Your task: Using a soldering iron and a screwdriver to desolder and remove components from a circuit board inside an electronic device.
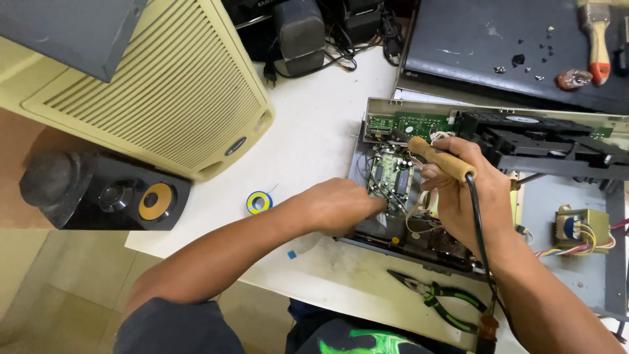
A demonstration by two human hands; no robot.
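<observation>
My right hand (468, 196) grips a soldering iron with a wooden handle (438, 157), its black cord running down past my wrist and its tip pointing at a green circuit board (388, 172). The board sits inside an opened grey player chassis (593, 278). My left hand (341, 204) rests at the chassis's left edge, fingertips pressed on the board's lower left part; whether they pinch something thin there is too small to tell. A black disc drive (544, 141) fills the chassis's back right.
A small spool of solder (259, 202) lies on the white table left of the chassis. Green-handled pliers (440, 300) lie at the front edge. A cream speaker (164, 92), a black speaker (105, 193), a dark lid with screws (498, 46), a brush (596, 39) and a transformer (580, 229) surround the work.
</observation>
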